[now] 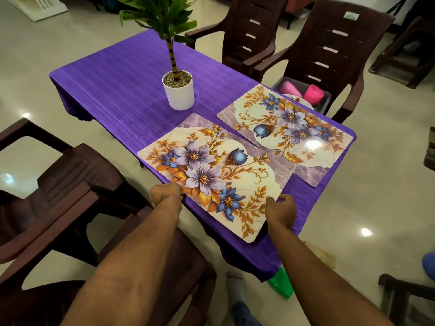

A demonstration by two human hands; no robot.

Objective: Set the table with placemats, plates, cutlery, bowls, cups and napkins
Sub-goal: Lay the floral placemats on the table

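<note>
Two bare forearms reach over a purple-clothed table [122,90]. The left hand [166,192] pinches the near floral placemat [211,175] at its near edge, fingers hidden under the knuckles. The right hand [281,209] grips its near corner, fingers curled. A second placemat [289,132] lies just beyond. Farther back stands a potted plant [179,90]. Behind the table, a chair [329,50] holds a bin [326,101] of pink cups [313,94], partly hidden.
</note>
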